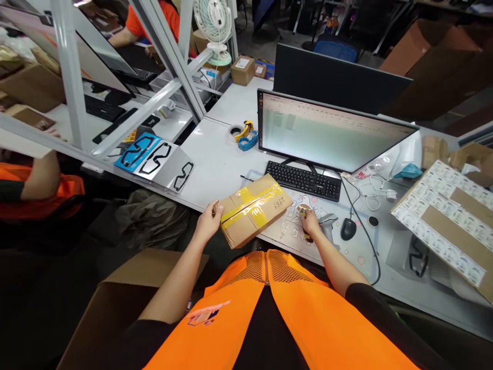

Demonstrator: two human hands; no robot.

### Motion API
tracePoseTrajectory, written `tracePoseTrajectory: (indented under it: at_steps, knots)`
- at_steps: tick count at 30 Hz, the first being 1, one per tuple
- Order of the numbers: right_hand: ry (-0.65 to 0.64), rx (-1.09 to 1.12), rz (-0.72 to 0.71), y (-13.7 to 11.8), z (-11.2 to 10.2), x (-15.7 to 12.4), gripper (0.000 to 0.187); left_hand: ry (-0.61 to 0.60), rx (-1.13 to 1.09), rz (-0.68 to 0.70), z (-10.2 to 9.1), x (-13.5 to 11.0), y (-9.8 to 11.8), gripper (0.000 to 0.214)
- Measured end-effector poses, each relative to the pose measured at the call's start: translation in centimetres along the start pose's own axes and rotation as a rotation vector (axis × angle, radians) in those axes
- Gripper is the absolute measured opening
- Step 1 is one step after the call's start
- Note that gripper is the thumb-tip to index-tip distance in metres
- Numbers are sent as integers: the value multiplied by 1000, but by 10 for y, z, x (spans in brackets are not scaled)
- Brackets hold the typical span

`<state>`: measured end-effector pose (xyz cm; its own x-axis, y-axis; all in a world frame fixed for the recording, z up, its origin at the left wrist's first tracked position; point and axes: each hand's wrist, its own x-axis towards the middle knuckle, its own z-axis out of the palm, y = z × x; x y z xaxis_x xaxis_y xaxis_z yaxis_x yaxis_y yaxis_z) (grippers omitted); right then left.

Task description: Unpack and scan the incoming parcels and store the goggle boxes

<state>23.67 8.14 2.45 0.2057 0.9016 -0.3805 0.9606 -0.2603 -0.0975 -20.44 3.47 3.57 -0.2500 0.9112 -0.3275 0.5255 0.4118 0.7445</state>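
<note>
A taped cardboard box [256, 209] lies tilted over the front edge of the desk. Yellow tape crosses its top, and handwritten digits show near the right end. Closed on the box's left end is my left hand [208, 221], thumb at the near corner. To the right of the box, my right hand [309, 221] is closed over the desk mat [287, 226], with small brown and yellow parts showing around the fingers; what it holds is unclear. A grey handheld scanner [327, 224] lies close beside that hand, partly behind the wrist.
Behind the box are a keyboard [304, 180] and a monitor [331, 128]. A mouse [348, 229] and its cable lie right. Tape rolls [246, 136] sit back left. A large open carton [127, 293] stands below left. Metal frame bars [154, 61] and co-workers are at left.
</note>
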Motion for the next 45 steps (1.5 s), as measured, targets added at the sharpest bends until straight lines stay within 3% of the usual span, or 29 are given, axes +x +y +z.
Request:
tracePoseTrajectory:
  at_steps: [3, 7, 9, 11, 14, 18, 21, 27, 37, 45]
  knots:
    - [56, 295, -62, -8, -27, 3, 37, 5, -16, 58, 2, -20, -4, 74]
    - [51, 890, -258, -32, -83, -6, 59, -132, -39, 115, -6, -26, -15, 103]
    - [-12, 863, -391, -52, -112, -19, 60, -198, -31, 125, -9, -26, -19, 117]
    - [-94, 694, -487, -76, -134, -35, 56, -210, -36, 157, -10, -30, -20, 128]
    - [-202, 389, -630, -114, -147, -58, 54, -185, -79, 255, -4, -44, -18, 127]
    - [-308, 13, -817, -158, -138, -76, 39, -221, -127, 312, 6, -61, -18, 114]
    - [-310, -278, -907, -192, -124, -83, 26, -227, -154, 309, 8, -62, -20, 117]
    - [-267, -726, -1115, -258, -96, -105, 34, -274, -66, 271, 1, -55, -19, 126]
    - [-271, -919, -1137, -287, -76, -134, 46, -267, 30, 294, -1, -49, -22, 131]
    - [-311, -880, -1125, -310, -58, -145, 38, -294, 78, 246, 2, -43, -25, 136]
